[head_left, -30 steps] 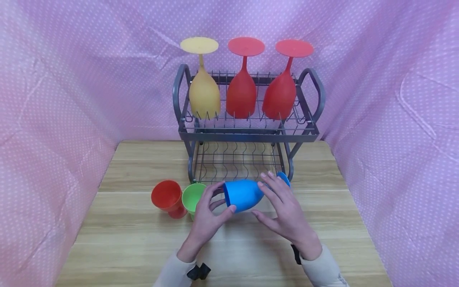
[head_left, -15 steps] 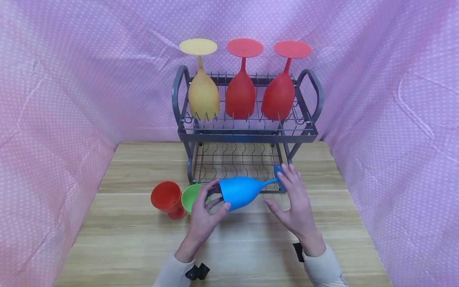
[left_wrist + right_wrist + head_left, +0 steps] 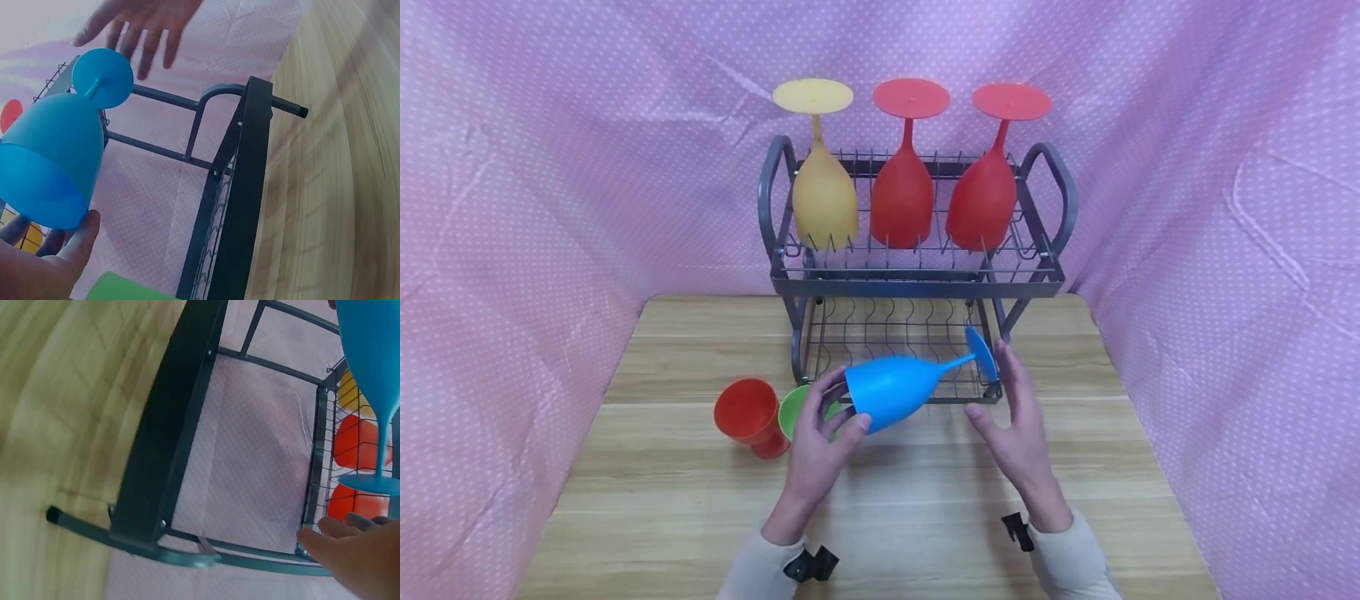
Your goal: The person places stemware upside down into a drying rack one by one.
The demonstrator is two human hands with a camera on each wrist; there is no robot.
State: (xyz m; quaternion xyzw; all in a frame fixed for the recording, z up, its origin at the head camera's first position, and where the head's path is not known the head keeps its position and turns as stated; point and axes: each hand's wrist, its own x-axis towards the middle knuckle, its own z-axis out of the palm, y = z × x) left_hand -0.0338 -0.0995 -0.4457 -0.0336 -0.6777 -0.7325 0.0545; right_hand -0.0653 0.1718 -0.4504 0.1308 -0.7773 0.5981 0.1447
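A blue plastic wine goblet (image 3: 895, 387) lies sideways in the air before the rack, its bowl toward the left and its round foot toward the right. My left hand (image 3: 820, 446) grips the bowl near the rim, thumb at the front and fingers behind. In the left wrist view the thumb presses the rim of the goblet (image 3: 56, 150). My right hand (image 3: 1018, 433) is beside the foot with fingers extended and holds nothing; in the right wrist view the hand (image 3: 359, 550) is just below the foot. A green cup (image 3: 797, 408) is partly hidden behind my left hand.
A dark two-tier dish rack (image 3: 917, 287) stands at the back of the wooden table (image 3: 670, 517). On its top tier stand an upside-down yellow goblet (image 3: 825, 200) and two red goblets, one in the middle (image 3: 902, 200). A red cup (image 3: 748, 412) stands left of the green one.
The goblet has shifted left in my left hand's grip, and its foot has tipped upward. My right hand has come off its stem and moved right, past the foot.
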